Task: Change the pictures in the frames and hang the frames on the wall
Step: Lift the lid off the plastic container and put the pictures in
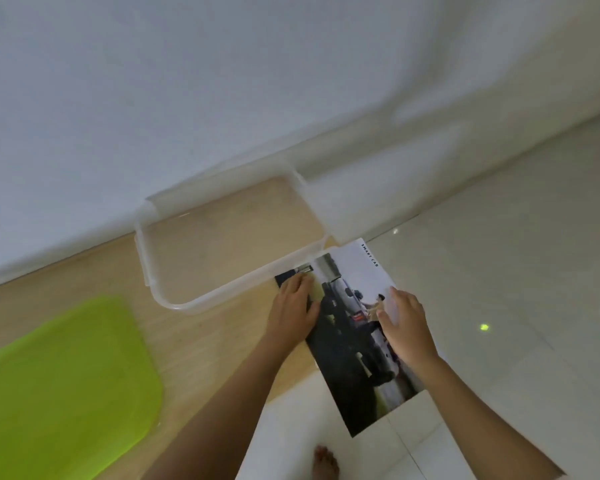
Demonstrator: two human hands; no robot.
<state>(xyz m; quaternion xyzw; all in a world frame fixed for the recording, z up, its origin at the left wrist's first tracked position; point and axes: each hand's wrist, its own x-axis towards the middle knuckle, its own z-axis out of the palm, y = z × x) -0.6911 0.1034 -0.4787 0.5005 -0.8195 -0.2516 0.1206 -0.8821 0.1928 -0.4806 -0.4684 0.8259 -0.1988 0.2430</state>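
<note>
Fingers point(301, 282) of our left hand point(293, 306) are lying fairly straight and close together along the left edge of the printed picture point(357, 348), with the thumb reaching onto the dark part of the print. We are resting our right hand point(404, 320) on the picture's pale right side, its fingers point(395, 296) spread and relaxed, curling round nothing. We cannot tell whether any fingertip is hooking under the sheet.

The picture is stretching lengthwise away from us, partly over the white tiled floor point(516, 271) and partly over the wooden board point(205, 341). Its far left corner is meeting the near rim of the clear plastic box point(142, 244); we cannot tell which is lying on top. That box is sitting on the board against the white wall point(222, 81). A green lid point(59, 375) is lying flat on the board, well apart to the left. A bare foot point(324, 464) is showing on the tiles near the bottom edge.
</note>
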